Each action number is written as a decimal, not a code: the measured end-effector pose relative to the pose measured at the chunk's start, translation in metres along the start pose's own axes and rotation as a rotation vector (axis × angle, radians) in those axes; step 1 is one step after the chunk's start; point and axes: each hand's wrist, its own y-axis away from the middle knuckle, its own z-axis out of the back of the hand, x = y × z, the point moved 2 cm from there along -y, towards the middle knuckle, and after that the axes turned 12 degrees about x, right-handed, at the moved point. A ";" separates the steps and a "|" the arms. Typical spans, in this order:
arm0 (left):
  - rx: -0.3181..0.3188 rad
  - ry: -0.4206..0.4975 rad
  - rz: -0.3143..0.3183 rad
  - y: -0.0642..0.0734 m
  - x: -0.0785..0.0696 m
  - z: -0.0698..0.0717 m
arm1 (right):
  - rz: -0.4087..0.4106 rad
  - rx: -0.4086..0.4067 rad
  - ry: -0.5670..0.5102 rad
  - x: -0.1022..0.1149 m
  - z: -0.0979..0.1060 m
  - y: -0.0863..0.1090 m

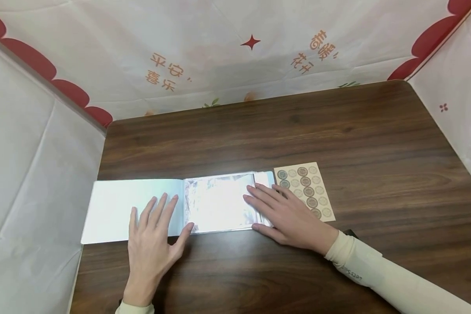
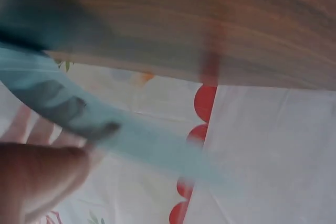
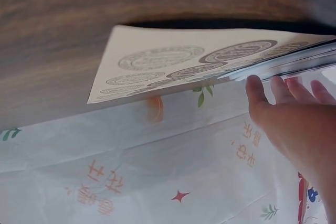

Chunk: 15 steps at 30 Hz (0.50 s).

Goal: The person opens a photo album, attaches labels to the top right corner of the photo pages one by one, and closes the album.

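An album [image 1: 220, 203] with a pale blue cover and glossy clear sleeves lies opened out on the table. My left hand [image 1: 151, 244] is spread over the inside of its left cover [image 1: 111, 209], the thumb reaching past the fold to the sleeve's edge. In the left wrist view the pale cover [image 2: 142, 140] is blurred beside that hand [image 2: 42, 177]. My right hand [image 1: 288, 213] lies with straight fingers across the right end of the sleeves. Under its wrist side, a cream sheet of round stickers [image 1: 322, 187] is partly covered; the right wrist view shows the sheet [image 3: 157, 61] next to the album's page edges.
Dark wood table [image 1: 278, 131] extends behind and to the right of the album. A white printed cloth [image 1: 220, 56] with red scallops stands along the back and sides. A small black object [image 1: 350, 233] peeks out behind the right sleeve.
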 end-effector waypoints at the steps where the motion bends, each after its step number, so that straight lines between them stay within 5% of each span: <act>1: 0.038 -0.005 0.002 0.000 0.000 -0.004 | -0.002 -0.001 0.006 0.000 0.000 0.001; 6: 0.228 -0.014 0.030 0.001 -0.004 -0.021 | -0.016 0.006 0.034 -0.002 -0.002 0.008; 15: 0.359 0.006 0.097 0.008 -0.002 -0.021 | -0.021 0.047 0.039 0.003 -0.005 0.002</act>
